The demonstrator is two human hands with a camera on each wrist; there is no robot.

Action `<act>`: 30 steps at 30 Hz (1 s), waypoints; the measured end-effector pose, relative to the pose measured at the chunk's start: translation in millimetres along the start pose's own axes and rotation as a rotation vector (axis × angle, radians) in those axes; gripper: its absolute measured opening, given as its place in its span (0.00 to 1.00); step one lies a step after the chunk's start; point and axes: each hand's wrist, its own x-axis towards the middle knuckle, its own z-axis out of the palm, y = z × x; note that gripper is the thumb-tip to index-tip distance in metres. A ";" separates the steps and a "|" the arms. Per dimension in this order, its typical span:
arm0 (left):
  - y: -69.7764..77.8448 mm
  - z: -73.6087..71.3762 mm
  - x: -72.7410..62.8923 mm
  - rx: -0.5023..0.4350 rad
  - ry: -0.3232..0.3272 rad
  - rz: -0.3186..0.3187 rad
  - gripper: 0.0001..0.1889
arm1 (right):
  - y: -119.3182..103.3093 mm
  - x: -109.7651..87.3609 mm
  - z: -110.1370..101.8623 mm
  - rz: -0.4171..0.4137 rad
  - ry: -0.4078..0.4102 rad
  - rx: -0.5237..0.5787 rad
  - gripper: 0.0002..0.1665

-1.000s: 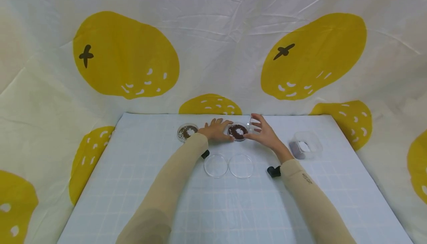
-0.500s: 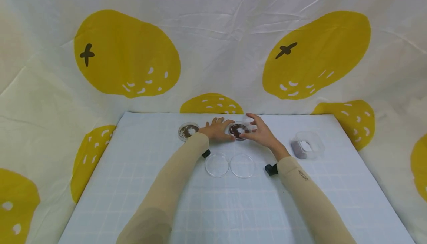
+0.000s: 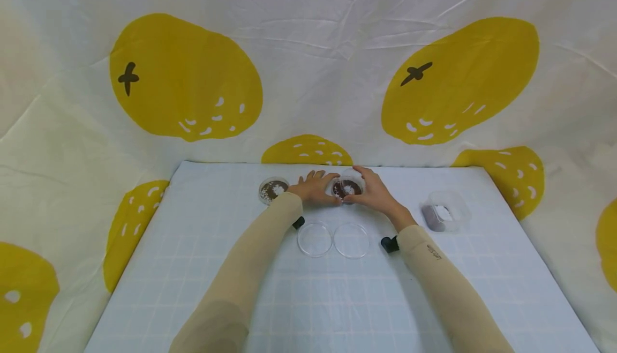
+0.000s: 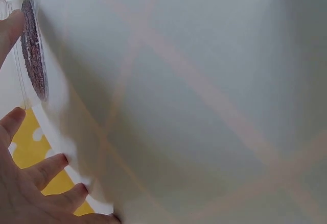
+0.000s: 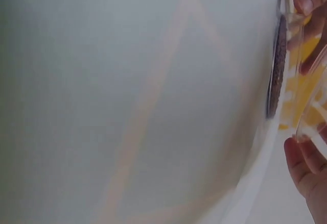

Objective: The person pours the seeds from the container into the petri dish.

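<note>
At the back of the table my left hand point(image 3: 315, 188) steadies a clear petri dish point(image 3: 339, 190) of dark brown grains with a white patch in the middle. Its thumb and index finger pinch the dish from opposite sides, the other fingers spread. A clear lid point(image 5: 312, 113) is pinched at its edge by my right hand point(image 3: 376, 192). The lid is tilted over the right part of the dish; whether it touches the rim, I cannot tell. Left of my left hand, a second petri dish point(image 3: 266, 188) holds brown and white material, partly hidden by the sleeve.
Two clear round dish pieces point(image 3: 333, 239) lie side by side in front of the hands. A clear plastic box point(image 3: 457, 212) with greyish and white contents stands at the right. Behind the table's back edge hangs a cloth point(image 3: 323, 90) with yellow fruit prints.
My right hand has moved left with the lid, bringing it from beside the dish to over it and tipping it flatter. My left hand has stayed at the dish.
</note>
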 end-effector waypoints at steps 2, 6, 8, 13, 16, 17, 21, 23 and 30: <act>-0.2 -0.4 -0.1 0.000 0.001 0.004 0.48 | -0.2 1.9 1.0 0.002 -0.013 -0.039 0.59; -1.0 -0.6 -0.2 0.019 -0.001 0.010 0.50 | -2.0 5.6 2.7 -0.012 -0.047 -0.116 0.58; -1.7 -0.4 -0.2 0.030 -0.001 0.011 0.51 | -3.3 7.6 3.7 -0.029 -0.057 -0.140 0.57; -3.9 -0.1 -0.6 0.027 -0.002 0.016 0.52 | -4.6 12.4 7.0 -0.087 -0.058 -0.212 0.55; -5.4 -0.2 -0.6 0.017 -0.004 0.026 0.53 | -3.6 14.7 9.3 -0.091 -0.065 -0.265 0.55; -5.8 -0.1 -0.6 0.014 -0.002 0.029 0.53 | -3.4 15.3 9.8 -0.089 -0.069 -0.275 0.55; -5.3 -0.9 -1.6 0.012 -0.001 0.035 0.53 | -2.2 17.6 11.6 -0.079 -0.096 -0.324 0.55; -4.3 -1.7 -2.7 0.019 -0.002 0.031 0.53 | -2.9 18.5 12.0 -0.073 -0.111 -0.339 0.55; -1.7 -4.5 -6.4 0.030 -0.002 0.025 0.52 | -6.0 21.4 12.7 -0.039 -0.151 -0.357 0.55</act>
